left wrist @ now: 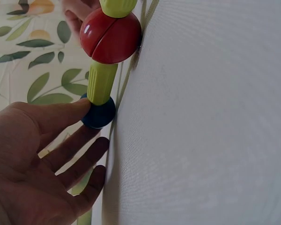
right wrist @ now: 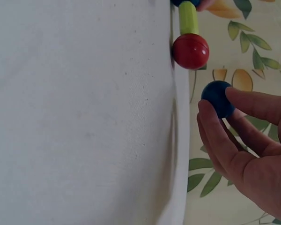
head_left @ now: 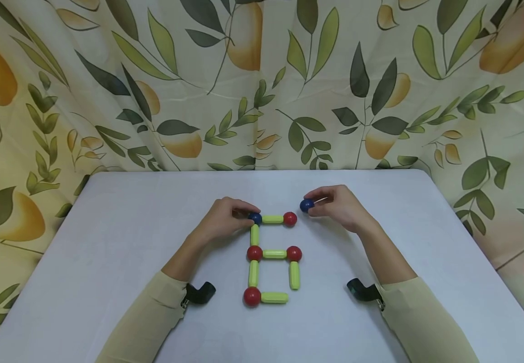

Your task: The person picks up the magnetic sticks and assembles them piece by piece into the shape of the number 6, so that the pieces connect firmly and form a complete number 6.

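Note:
My left hand (head_left: 218,219) pinches a blue ball (head_left: 255,218) at the far left corner of a figure of balls and yellow-green rods lying on the table. From that ball one rod (head_left: 273,220) runs right to a red ball (head_left: 290,219), and another rod (head_left: 254,235) runs toward me to a second red ball (head_left: 254,253). My right hand (head_left: 339,207) holds a separate blue ball (head_left: 306,205) between thumb and fingertips, just beyond and right of the far red ball. In the right wrist view this blue ball (right wrist: 217,99) is apart from the red ball (right wrist: 191,51).
Nearer me, the figure continues with a red ball (head_left: 294,253) at right, a red ball (head_left: 252,296) at near left, and rods with free ends (head_left: 294,276). The white table (head_left: 107,242) ends at a leaf-and-fruit patterned curtain (head_left: 307,101).

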Demonstrator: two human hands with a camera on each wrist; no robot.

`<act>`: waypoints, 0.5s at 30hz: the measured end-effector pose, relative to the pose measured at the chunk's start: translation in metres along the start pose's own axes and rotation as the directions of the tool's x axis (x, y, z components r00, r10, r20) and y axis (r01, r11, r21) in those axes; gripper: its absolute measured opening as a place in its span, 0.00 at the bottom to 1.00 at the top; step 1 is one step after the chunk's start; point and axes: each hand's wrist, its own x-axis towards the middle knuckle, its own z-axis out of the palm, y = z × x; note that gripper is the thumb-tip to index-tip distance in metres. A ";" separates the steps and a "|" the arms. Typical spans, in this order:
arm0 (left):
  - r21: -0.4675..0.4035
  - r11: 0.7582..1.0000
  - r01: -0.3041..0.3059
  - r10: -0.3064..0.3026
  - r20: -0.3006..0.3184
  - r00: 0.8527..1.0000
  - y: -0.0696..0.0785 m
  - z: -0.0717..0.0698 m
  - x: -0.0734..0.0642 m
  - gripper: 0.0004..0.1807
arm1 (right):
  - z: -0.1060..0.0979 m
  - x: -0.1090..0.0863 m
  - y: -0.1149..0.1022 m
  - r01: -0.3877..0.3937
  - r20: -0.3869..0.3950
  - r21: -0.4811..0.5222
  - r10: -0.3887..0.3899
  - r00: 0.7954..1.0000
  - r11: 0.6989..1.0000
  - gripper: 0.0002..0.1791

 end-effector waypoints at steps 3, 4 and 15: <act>-0.004 1.000 -0.002 0.002 -0.002 1.000 -0.001 0.001 0.000 0.16 | 0.001 -0.008 0.000 0.002 0.004 -0.003 -0.002 1.000 1.000 0.22; -0.003 1.000 -0.004 0.004 -0.004 1.000 -0.001 0.001 0.000 0.16 | 0.000 -0.010 -0.001 0.007 0.006 -0.004 -0.007 1.000 1.000 0.22; -0.006 1.000 -0.005 0.005 -0.009 1.000 -0.001 0.001 0.000 0.16 | 0.005 -0.040 -0.008 0.068 0.069 -0.022 -0.066 0.995 0.997 0.21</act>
